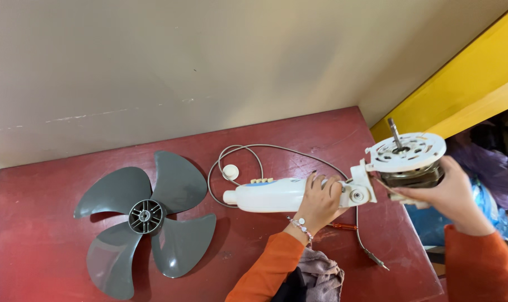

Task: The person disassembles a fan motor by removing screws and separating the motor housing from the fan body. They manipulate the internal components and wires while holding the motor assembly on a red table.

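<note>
My left hand [320, 200] grips the white fan stand neck [276, 196], which lies across the dark red table [299, 134]. Off the table's right edge, my right hand [452, 190] holds the fan motor [408, 162] from behind; its white front plate and metal shaft [395, 133] point up. The motor joins the neck at a white hinge [359, 190]. A grey cord [265, 150] loops from the neck over the table.
A grey three-bladed fan blade [145, 215] lies at the left of the table. A small white knob [230, 171] sits inside the cord loop. An orange-handled screwdriver [343, 226] lies under the neck. A cloth [321, 277] is near my left sleeve. A cream wall stands behind, a yellow wall at right.
</note>
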